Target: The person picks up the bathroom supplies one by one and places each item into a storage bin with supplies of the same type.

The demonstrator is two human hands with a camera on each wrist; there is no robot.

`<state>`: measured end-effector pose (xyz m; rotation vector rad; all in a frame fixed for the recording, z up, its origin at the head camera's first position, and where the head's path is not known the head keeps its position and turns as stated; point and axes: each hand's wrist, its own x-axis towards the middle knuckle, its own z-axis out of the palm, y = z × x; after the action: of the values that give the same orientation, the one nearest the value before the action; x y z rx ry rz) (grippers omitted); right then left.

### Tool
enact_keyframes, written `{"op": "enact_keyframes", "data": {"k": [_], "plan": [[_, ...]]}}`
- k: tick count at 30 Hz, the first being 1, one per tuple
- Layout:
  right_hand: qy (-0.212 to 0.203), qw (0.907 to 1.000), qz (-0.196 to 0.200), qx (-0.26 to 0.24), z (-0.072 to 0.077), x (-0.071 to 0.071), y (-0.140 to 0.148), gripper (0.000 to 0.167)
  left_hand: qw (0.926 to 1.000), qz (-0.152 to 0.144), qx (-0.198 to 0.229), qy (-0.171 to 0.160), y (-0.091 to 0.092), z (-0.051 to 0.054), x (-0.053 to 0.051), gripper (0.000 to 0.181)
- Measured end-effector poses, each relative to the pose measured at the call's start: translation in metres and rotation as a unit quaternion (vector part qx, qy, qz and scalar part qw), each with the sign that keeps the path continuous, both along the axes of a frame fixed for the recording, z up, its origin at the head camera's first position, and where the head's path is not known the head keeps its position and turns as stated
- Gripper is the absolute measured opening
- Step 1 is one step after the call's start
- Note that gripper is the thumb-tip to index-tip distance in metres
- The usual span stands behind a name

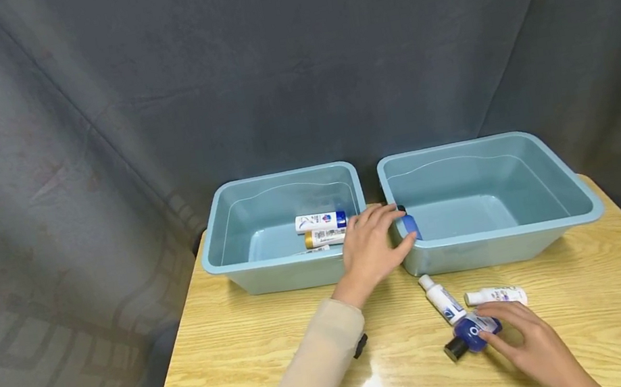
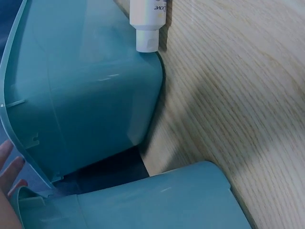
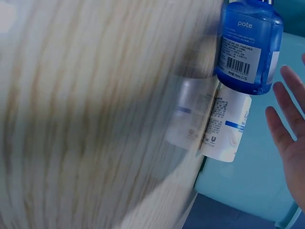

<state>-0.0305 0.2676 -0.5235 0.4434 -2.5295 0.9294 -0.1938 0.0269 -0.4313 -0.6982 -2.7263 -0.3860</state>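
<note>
My left hand (image 1: 372, 248) hovers over the gap between two blue-green bins, fingers spread and slightly bent. Just past its fingertips, a blue bottle (image 1: 410, 226) with a dark cap shows at the front left corner of the right bin (image 1: 502, 233); the hand partly hides it. In the left wrist view only some fingers (image 2: 10, 175) appear. My right hand (image 1: 529, 342) is beside another blue bottle (image 3: 250, 47), black-capped and lying on the table, thumb and fingers apart around it. A white bottle (image 1: 444, 301) lies against that one, and a second white bottle (image 1: 497, 296) lies behind.
The left bin (image 1: 278, 260) holds a white bottle (image 1: 315, 222) with a blue cap, a gold-capped tube (image 1: 327, 237) and a partly hidden white item (image 1: 320, 249). Both bins stand at the back of the wooden table (image 1: 223, 372), before a grey curtain (image 1: 290, 73).
</note>
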Motion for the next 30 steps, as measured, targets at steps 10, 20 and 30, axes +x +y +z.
{"op": "enact_keyframes", "data": {"k": [10,20,30], "plan": [[-0.032,0.999,0.02,0.025,-0.003,-0.001,0.0,0.053,0.999,0.031,-0.032,0.0,0.003,-0.002,0.001,0.06],[-0.054,0.9975,0.031,0.034,-0.009,-0.002,-0.002,0.056,0.9988,0.038,-0.031,-0.003,0.003,-0.003,0.001,0.063],[-0.082,0.995,0.026,0.052,-0.015,0.0,-0.003,0.064,0.999,0.036,-0.025,-0.006,0.005,-0.005,0.0,0.064]]}}
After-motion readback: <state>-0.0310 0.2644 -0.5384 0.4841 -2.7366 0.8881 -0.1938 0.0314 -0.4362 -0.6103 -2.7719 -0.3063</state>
